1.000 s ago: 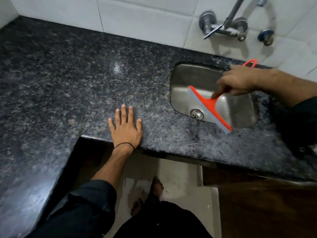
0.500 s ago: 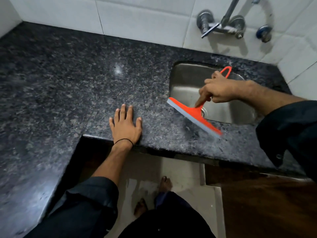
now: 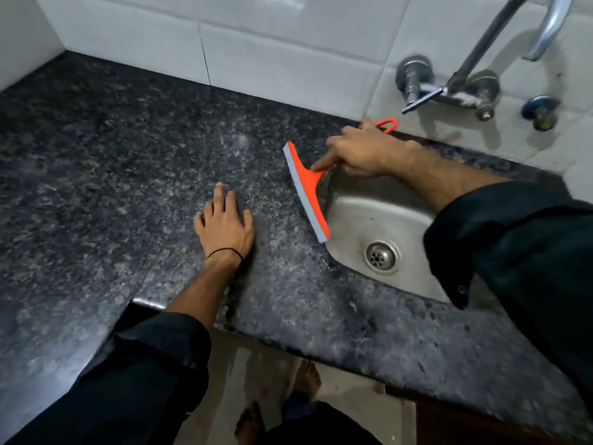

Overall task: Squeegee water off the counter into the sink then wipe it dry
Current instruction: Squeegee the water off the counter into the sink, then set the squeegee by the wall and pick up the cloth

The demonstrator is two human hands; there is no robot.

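Note:
My right hand (image 3: 362, 152) grips the handle of an orange squeegee (image 3: 306, 191), index finger stretched along the handle. Its grey blade rests on the dark speckled granite counter (image 3: 128, 155), just left of the steel sink (image 3: 378, 226). The blade runs roughly along the sink's left rim. My left hand (image 3: 224, 226) lies flat on the counter, fingers apart, a little left of the blade. A black band circles that wrist. The sink's drain (image 3: 381, 255) shows near the front of the bowl.
A chrome wall tap (image 3: 449, 88) with a lever juts from the white tiles (image 3: 272, 49) above the sink. The counter's front edge has an L-shaped cut-out (image 3: 141, 303) near me. My bare feet (image 3: 308, 377) stand on a pale floor below.
My right hand has carried the squeegee from over the sink leftward onto the counter beside the sink's left rim, turning the blade. My left hand stays flat on the counter. The camera moved closer.

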